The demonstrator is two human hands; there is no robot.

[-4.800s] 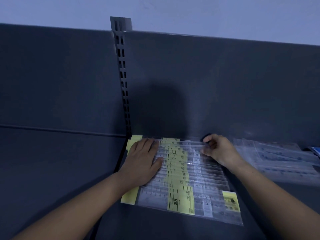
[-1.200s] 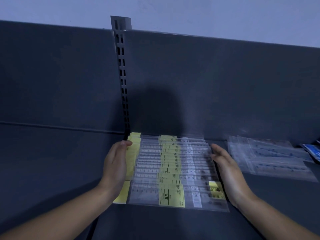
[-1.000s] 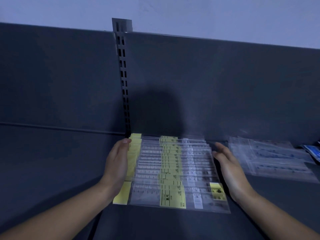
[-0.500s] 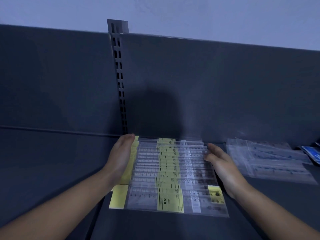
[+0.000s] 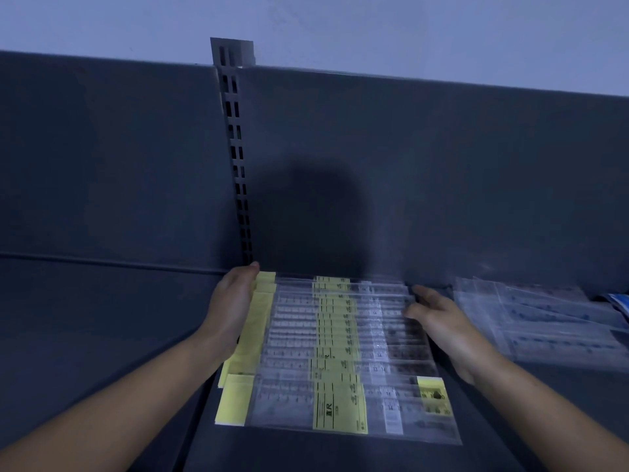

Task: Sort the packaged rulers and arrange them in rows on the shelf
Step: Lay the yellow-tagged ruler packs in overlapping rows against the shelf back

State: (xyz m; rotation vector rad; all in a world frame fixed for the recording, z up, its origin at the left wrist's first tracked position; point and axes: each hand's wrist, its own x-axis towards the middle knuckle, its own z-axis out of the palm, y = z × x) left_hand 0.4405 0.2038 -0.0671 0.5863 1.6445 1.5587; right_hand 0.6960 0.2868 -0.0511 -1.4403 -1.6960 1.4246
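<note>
Between our two hands lies the row of packaged rulers [image 5: 340,352], overlapped like shingles on the dark shelf [image 5: 340,454] and running from beside our wrists to the back panel [image 5: 442,165] beyond our fingertips. Our left hand [image 5: 235,308] stands on edge, straight fingers pressed against the yellow card ends. Our right hand [image 5: 442,325] rests loosely spread fingers on the clear right ends. The hands are apart and neither grips. Right of our right hand lies a loose pile of ruler packets [image 5: 544,321]. Above our left fingertips rises a slotted upright [image 5: 238,165].
</note>
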